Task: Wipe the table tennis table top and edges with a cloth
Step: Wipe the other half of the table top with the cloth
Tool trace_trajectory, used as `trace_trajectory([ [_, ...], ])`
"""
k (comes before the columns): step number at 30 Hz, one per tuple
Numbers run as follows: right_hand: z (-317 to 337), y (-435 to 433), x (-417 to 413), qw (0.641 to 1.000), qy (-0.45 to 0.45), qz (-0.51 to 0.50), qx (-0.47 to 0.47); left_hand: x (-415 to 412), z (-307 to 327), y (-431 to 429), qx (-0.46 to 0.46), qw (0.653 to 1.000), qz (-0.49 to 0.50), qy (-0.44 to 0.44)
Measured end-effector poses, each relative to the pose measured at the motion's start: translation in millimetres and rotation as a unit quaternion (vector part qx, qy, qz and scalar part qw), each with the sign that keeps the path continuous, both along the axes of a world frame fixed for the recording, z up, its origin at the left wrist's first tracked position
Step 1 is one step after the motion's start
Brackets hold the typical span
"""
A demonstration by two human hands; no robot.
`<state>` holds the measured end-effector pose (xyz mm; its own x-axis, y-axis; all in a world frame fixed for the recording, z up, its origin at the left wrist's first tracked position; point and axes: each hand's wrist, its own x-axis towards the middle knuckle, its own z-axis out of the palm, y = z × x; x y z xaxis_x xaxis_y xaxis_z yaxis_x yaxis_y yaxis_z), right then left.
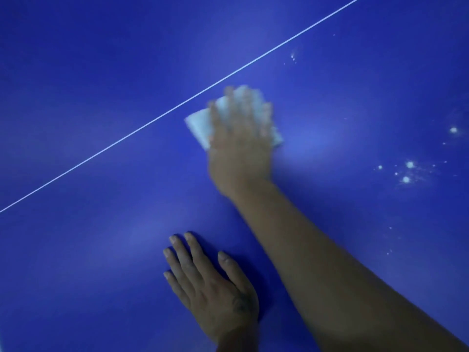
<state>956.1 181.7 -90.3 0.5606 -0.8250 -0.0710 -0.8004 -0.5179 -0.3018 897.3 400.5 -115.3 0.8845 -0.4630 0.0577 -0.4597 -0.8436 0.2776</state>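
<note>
The blue table tennis table top (88,102) fills the whole view, crossed by a thin white line (157,119) from lower left to upper right. A folded white cloth (199,127) lies on the top just below that line. My right hand (241,138) presses flat on the cloth with its fingers spread; the hand is motion-blurred and covers most of the cloth. My left hand (208,283) rests palm down on the bare table near the bottom centre, its fingers straight.
White specks and spots (407,174) dot the surface at the right, with a smaller cluster (293,57) nearer the line. No table edge shows in view.
</note>
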Motion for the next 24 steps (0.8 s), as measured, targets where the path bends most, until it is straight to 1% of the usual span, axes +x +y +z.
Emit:
trace_trajectory([
  [2,-3,21,29,0.991,-0.006,0.137,-0.01,-1,1,-1,0.003,1.0,0.003,0.004],
  [3,-4,21,38,0.984,-0.001,0.175,-0.02,-1,1,-1,0.003,1.0,0.003,0.004],
  [4,-5,13,43,0.982,0.005,0.189,-0.028,-1,1,0,0.001,1.0,0.002,0.002],
  [5,-7,-1,43,0.983,0.009,0.181,-0.03,-1,0,1,0.0,1.0,0.0,-0.001],
  [6,-8,-19,40,0.988,0.011,0.154,-0.029,0,-1,1,0.0,1.0,0.0,-0.002],
  [8,-7,-60,18,0.998,0.018,0.047,-0.026,0,-1,2,0.0,1.0,-0.003,-0.006],
  [10,-5,-92,-17,0.997,0.024,-0.075,-0.022,0,-2,1,0.0,1.0,-0.003,-0.011],
  [11,-4,-102,-35,0.992,0.021,-0.121,-0.012,0,-2,1,0.0,1.0,-0.003,-0.013],
  [12,-2,-106,-49,0.988,0.019,-0.153,-0.002,0,-2,2,0.0,1.0,-0.003,-0.015],
  [14,0,-99,-60,0.983,0.024,-0.183,-0.001,0,-2,2,-0.001,1.0,-0.001,-0.014],
  [15,2,-89,-59,0.984,0.024,-0.176,-0.009,0,-2,1,-0.002,1.0,0.0,-0.011],
  [16,3,-76,-54,0.989,0.024,-0.145,-0.015,-1,-1,1,-0.001,1.0,0.001,-0.01],
  [18,2,-38,-44,0.999,0.021,-0.017,-0.024,-1,-1,0,0.002,1.0,0.003,-0.01],
  [19,-1,-16,-43,0.998,0.019,0.055,-0.031,0,-1,0,0.002,1.0,0.004,-0.009],
  [20,-4,-1,-47,0.993,0.013,0.106,-0.039,-1,-1,1,0.0,1.0,0.003,-0.008],
  [21,-6,5,-55,0.991,0.007,0.127,-0.044,0,-1,1,-0.004,1.0,0.0,-0.01],
  [22,-8,3,-65,0.992,0.003,0.117,-0.049,0,-1,1,-0.007,1.0,-0.001,-0.012],
  [24,-8,-19,-89,0.997,0.014,0.033,-0.073,0,-1,0,-0.012,1.0,0.002,-0.015],
])
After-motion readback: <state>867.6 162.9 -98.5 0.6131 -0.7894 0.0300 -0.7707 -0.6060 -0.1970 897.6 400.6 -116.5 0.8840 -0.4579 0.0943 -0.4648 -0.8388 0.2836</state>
